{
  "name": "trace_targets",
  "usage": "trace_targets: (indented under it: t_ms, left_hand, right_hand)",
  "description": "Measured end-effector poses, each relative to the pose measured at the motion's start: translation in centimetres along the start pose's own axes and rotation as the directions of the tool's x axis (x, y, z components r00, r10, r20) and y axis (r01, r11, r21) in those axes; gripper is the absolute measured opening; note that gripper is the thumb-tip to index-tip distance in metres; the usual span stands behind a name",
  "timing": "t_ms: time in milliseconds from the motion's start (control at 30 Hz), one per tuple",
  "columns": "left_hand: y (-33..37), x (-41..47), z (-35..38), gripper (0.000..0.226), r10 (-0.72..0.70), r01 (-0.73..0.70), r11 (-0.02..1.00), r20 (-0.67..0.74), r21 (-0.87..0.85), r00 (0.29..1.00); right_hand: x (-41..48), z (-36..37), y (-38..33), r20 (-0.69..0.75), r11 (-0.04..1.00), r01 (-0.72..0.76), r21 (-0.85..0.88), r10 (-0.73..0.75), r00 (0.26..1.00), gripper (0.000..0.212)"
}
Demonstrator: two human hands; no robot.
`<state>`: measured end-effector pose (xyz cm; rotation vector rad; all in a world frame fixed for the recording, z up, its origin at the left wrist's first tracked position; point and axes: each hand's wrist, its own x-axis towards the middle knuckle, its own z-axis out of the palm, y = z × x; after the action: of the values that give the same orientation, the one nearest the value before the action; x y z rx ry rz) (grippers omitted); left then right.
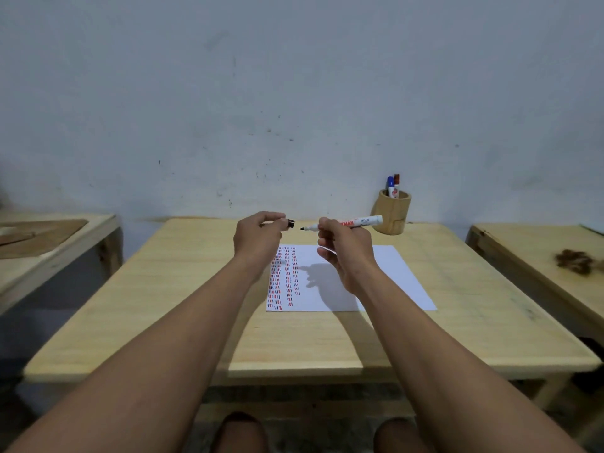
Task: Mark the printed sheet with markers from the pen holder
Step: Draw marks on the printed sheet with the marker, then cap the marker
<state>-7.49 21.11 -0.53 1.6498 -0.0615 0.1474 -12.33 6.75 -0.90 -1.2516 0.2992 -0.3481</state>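
Observation:
A white printed sheet (382, 273) lies on the wooden table (170, 289), its left part covered with columns of short red, blue and black marks. My right hand (343, 246) holds an uncapped white marker (358, 223) level above the sheet, black tip pointing left. My left hand (258, 238) pinches the black cap (290, 223) a short gap from the tip. A round wooden pen holder (392, 212) stands at the table's far right with a blue marker (390, 186) and a red marker (396, 181) upright in it.
A second wooden table (539, 256) stands to the right with a brown clump (575, 261) on it. Another table (49, 243) on the left carries a flat wooden board. A pale wall runs right behind the tables. My knees show below the table's front edge.

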Motion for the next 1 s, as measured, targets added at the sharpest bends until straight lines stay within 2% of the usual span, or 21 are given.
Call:
trace_targets:
  t_ms: [167, 333, 467, 633, 767, 867, 967, 1000]
  left_hand:
    - [1.3, -0.8, 0.9, 0.010, -0.081, 0.100, 0.985, 0.136, -0.139, 0.987]
    - [2.2, -1.5, 1.6, 0.014, -0.086, 0.120, 0.980, 0.208, -0.157, 0.974]
    - [2.8, -1.9, 2.1, 0.010, -0.025, 0.059, 0.987, 0.216, -0.150, 0.976]
    - [3.3, -2.1, 2.7, 0.009, 0.082, -0.062, 0.989, 0.147, -0.134, 0.986]
    - [3.2, -2.1, 3.5, 0.008, 0.168, -0.164, 0.985, 0.090, -0.057, 0.982]
    - [3.8, -2.3, 4.6, 0.007, 0.234, -0.235, 0.972, 0.037, 0.015, 0.972]
    - [4.6, -2.5, 5.8, 0.008, 0.272, -0.272, 0.961, 0.003, 0.059, 0.962]
    - [4.8, -2.5, 6.2, 0.008, 0.279, -0.278, 0.958, -0.004, 0.066, 0.960]
  right_hand:
    - [-0.3, -0.1, -1.5, 0.013, 0.998, 0.026, 0.059, -0.026, 1.000, 0.008]
    - [-0.6, -0.6, -2.2, 0.018, 0.994, 0.031, 0.100, -0.033, 0.999, 0.009]
    - [-0.9, -1.0, -2.7, 0.037, 0.984, -0.009, 0.180, 0.002, 0.999, 0.012]
    - [-0.9, -1.2, -3.3, 0.004, 0.976, -0.074, 0.206, 0.075, 0.997, 0.015]
    - [-0.6, -1.0, -3.7, -0.016, 0.923, -0.144, 0.356, 0.160, 0.987, 0.010]
    - [-0.1, -0.7, -3.7, -0.151, 0.938, -0.073, 0.338, 0.130, 0.980, 0.028]
    - [0.7, -1.0, -3.6, -0.254, 0.978, 0.045, 0.205, 0.008, 0.967, 0.060]
    - [0.8, -1.3, -3.7, -0.254, 0.989, 0.066, 0.131, -0.031, 0.967, 0.059]
